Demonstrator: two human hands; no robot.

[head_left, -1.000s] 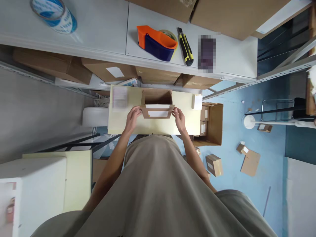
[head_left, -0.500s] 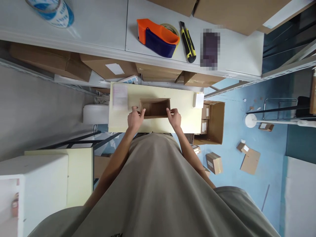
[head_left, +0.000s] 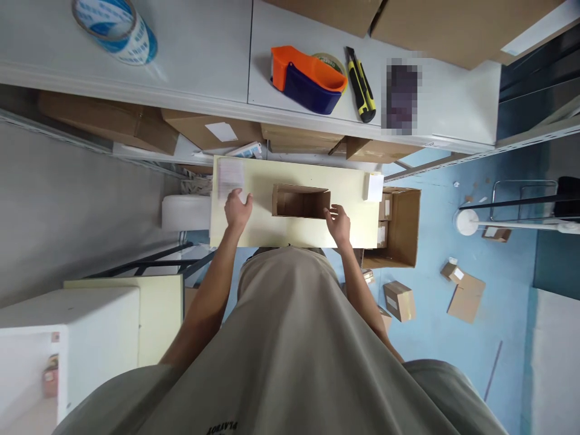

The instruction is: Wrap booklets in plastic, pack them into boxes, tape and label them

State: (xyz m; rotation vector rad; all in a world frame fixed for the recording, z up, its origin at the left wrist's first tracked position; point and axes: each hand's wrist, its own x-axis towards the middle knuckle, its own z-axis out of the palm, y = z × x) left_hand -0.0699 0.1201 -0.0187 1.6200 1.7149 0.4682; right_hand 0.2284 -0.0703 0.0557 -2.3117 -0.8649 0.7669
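Observation:
An open-topped cardboard box sits on the pale yellow table in front of me, and I see into its bare inside. My right hand is at the box's right end, thumb at the inner corner and fingers bent around the outside of the wall. Apart from the box, to its left, my left hand holds nothing, its thumb and fingers spread. It is just below a stack of thin, pale sheets; I cannot tell whether they are paper or plastic.
A white stack of cards or labels lies at the table's right end. Beyond is a shelf with a tape roll, an orange-and-blue tape dispenser and a utility knife. A large carton holding smaller boxes stands right.
My left hand has let go of the box and moved left toward the pale sheets. The box has shifted slightly right with my right hand. The whole view has also shifted a little.

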